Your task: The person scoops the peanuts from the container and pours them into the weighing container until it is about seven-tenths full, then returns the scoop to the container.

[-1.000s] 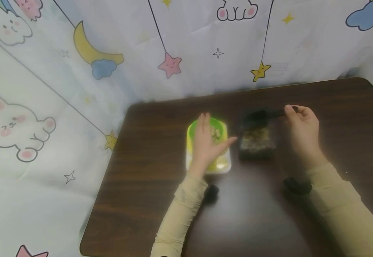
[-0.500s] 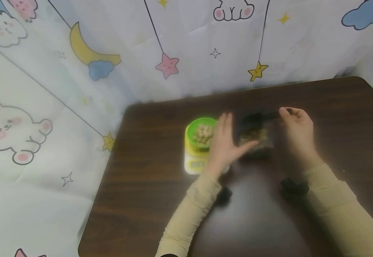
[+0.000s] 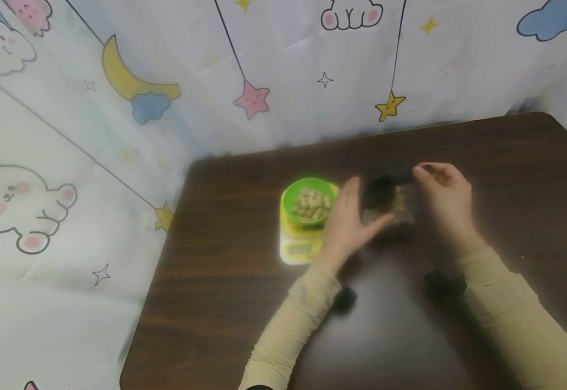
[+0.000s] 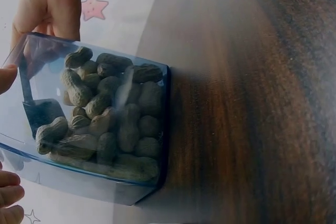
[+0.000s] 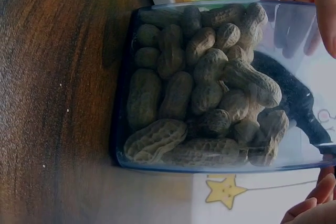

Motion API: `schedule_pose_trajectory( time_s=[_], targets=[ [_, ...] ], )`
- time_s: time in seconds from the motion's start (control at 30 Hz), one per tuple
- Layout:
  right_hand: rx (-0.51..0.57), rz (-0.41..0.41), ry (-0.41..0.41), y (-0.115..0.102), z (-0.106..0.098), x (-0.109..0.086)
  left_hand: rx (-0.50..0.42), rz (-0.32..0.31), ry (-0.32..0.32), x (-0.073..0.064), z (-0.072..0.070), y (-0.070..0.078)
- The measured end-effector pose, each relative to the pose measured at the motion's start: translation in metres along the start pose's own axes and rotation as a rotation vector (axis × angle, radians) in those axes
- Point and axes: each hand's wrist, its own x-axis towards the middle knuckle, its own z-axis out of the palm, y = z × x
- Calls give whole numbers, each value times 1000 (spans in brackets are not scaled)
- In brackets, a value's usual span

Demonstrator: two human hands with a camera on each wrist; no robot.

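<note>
A clear bluish plastic box holds several unshelled peanuts. My right hand pinches the end of a black scoop; its blade reaches into the box, above the peanuts. At the box's left side is my left hand, fingers straight and thumb spread along the near side; whether it touches the wall I cannot tell. Left of it a green bowl with pale peanuts stands on a yellow and white kitchen scale. The left hand covers the scale's right part.
The box and scale stand on a dark brown wooden table. Behind it hangs a white curtain printed with stars and animals. Small white specks lie on the wood.
My left hand has moved right, from over the green bowl to the box's side, uncovering the bowl. The right hand and scoop have shifted slightly left.
</note>
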Motion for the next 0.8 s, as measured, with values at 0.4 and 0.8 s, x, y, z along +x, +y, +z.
schedule_pose_trajectory(
  time_s=[0.4, 0.8],
  targets=[
    [-74, -26, 27, 14, -4, 8, 25, 12, 12, -2, 2, 1],
    [-14, 13, -41, 12, -5, 2, 3, 9, -8, -7, -5, -1]
  ],
)
